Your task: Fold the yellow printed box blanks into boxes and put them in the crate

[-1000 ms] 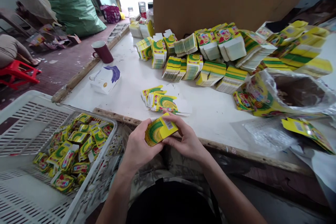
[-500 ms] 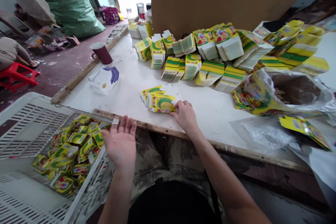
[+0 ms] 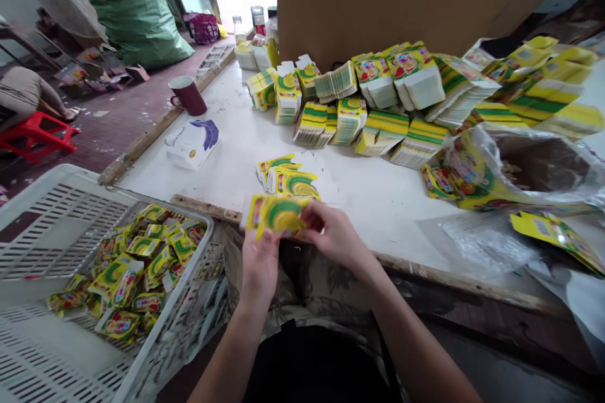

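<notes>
One yellow-green printed carton (image 3: 282,215) (poss. two; blurred) is held just below frame ctr: thumb-clamped by L hand (image 3: 261,259) (fingers hidden), right end pinched by near-closed R hand (image 3: 334,233). Prob. light, thin, creasable card; best gripped by long edges.

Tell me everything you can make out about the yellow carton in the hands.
The yellow carton looks like thin printed card, with a green, rounded design on its broad face and a reddish patch towards its left. Motion blur hides the lettering. The left hand grips its lower left, thumb in front; the right hand's fingers meet its right end. It's held by the table's wooden front edge.
</notes>
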### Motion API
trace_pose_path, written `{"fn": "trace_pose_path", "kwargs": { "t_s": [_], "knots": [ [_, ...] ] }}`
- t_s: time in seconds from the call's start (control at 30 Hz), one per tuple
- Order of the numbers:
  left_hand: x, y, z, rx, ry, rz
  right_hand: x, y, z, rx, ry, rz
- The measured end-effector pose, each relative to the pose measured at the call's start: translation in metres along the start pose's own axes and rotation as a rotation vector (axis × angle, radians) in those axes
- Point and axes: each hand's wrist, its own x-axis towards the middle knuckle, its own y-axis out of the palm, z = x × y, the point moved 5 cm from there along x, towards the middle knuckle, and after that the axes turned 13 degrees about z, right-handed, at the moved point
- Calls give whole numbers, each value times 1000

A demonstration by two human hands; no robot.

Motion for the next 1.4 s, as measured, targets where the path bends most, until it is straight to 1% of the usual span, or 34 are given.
{"fn": "trace_pose_path", "kwargs": {
  "t_s": [0.03,0.07,0.1,0.17,0.23,0.3,0.33,0.37,0.43,0.5,0.53,0.63,0.7,0.77,0.83,0.87,0.9,0.93,0.97,1.0,1.03,1.07,1.1,1.13,1.17,1.2,1.23,1.27,1.33,1.37,1.4],
  "knots": [
    [-1,5,-4,4,31,24,-5,11,8,75,-24,94],
    [-1,9,-9,1,58,38,-10,21,15,144,-32,144],
    [-2,12,-14,-12,86,43,-15,30,21,213,-39,161],
    [0,15,-24,-70,159,16,-23,43,29,330,-64,126],
    [2,13,-31,-127,206,-63,-28,51,32,399,-92,59],
    [3,7,-32,-124,209,-161,-30,55,31,439,-89,12],
    [4,5,-31,-96,195,-186,-30,55,29,451,-81,-5],
    [4,3,-28,-57,176,-183,-29,54,27,458,-75,-17],
    [3,1,-22,46,164,-121,-26,46,22,449,-65,-42],
    [1,0,-16,178,167,-36,-22,33,17,452,-62,-91],
    [0,-1,-14,242,173,-24,-21,26,15,466,-58,-114],
    [-2,-11,-10,366,161,-73,-19,8,11,455,-49,-149],
    [0,-17,-12,368,145,-92,-20,-3,13,346,-82,-165],
    [3,-20,-22,352,167,-49,-23,-16,17,155,-156,-217],
    [6,-20,-39,387,238,20,-26,-26,24,-100,-244,-257],
    [7,-19,-48,452,271,69,-27,-28,27,-223,-288,-244],
    [7,-16,-55,555,280,126,-28,-26,31,-327,-337,-204],
    [7,-13,-59,685,255,186,-29,-22,34,-403,-389,-141],
    [7,-9,-59,820,190,257,-31,-16,37,-447,-442,-74],
    [7,-5,-54,940,90,346,-32,-10,39,-459,-481,-24],
    [5,-1,-48,1027,-16,419,-34,-6,40,-442,-496,-17],
    [3,1,-41,1081,-107,468,-34,-5,40,-398,-480,-59],
    [1,3,-35,1112,-163,487,-35,-6,38,-327,-433,-138],
    [-1,5,-31,1136,-179,475,-36,-7,34,-227,-367,-225],
    [-3,6,-28,1163,-159,434,-36,-8,28,-97,-297,-293],
    [-5,6,-26,1191,-115,385,-36,-6,22,60,-228,-311],
    [-8,8,-24,1217,-63,360,-34,-1,15,232,-167,-273],
    [-10,11,-22,1234,-13,372,-31,7,10,407,-113,-189],
    [-15,17,-18,1247,93,436,-27,25,4,717,-17,26],
    [-18,19,-17,1249,146,463,-25,32,3,823,25,111],
    [-19,21,-18,1254,193,475,-25,36,2,886,53,161]
  ]
}}
